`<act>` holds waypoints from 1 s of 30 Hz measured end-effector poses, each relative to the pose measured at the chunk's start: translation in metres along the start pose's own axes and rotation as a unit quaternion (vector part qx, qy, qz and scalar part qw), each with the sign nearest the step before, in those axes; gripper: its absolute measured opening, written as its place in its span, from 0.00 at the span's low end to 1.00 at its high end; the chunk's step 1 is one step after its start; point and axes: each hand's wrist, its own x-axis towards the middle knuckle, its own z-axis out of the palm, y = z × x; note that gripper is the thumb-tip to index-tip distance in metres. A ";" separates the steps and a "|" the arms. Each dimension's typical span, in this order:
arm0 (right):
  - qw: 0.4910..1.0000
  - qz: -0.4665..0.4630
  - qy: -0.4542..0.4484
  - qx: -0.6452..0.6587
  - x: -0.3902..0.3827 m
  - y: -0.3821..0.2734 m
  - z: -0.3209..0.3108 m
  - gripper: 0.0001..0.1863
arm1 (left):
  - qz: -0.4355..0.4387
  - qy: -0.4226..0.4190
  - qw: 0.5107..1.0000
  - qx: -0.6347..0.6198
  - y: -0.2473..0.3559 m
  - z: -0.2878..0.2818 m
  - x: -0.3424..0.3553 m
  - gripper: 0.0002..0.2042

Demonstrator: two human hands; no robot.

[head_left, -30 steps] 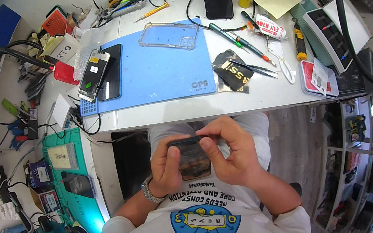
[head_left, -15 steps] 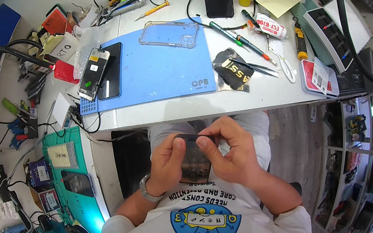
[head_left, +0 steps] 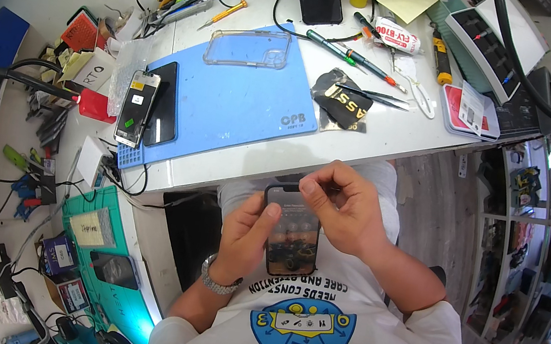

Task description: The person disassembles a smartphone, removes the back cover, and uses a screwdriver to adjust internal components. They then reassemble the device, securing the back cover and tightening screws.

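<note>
A dark smartphone (head_left: 293, 235) with its screen lit is held over my lap, in front of the table edge. My left hand (head_left: 246, 232) is closed around the phone's left side, its thumb lying along the screen edge. At the upper right corner, my right hand (head_left: 347, 208) has its thumb and curled forefinger on the phone. The other right fingers are partly hidden behind it. On the screen, rows of round keys show faintly over a picture.
A blue work mat (head_left: 236, 98) carries a clear phone case (head_left: 247, 49). A detached phone screen (head_left: 138, 107) leans by a black phone (head_left: 166, 106). Tweezers (head_left: 379, 98) lie over a black pouch (head_left: 340, 100). A green mat (head_left: 112, 222) is at left, shelves (head_left: 520, 230) at right.
The phone has tilted so its screen faces up more, and the display has lit brighter. My right thumb and forefinger have shifted slightly at its top corner.
</note>
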 end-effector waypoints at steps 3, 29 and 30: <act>0.994 -0.056 -0.021 -0.094 0.001 -0.014 -0.005 0.06 | 0.019 -0.019 0.995 0.099 0.001 -0.004 -0.002 0.16; 0.974 -0.095 -0.135 -0.153 0.021 -0.029 -0.028 0.15 | 0.108 -0.035 0.885 0.452 0.025 0.011 -0.004 0.18; 0.973 -0.103 -0.135 -0.159 0.021 -0.028 -0.027 0.15 | 0.106 -0.033 0.883 0.456 0.025 0.012 -0.004 0.18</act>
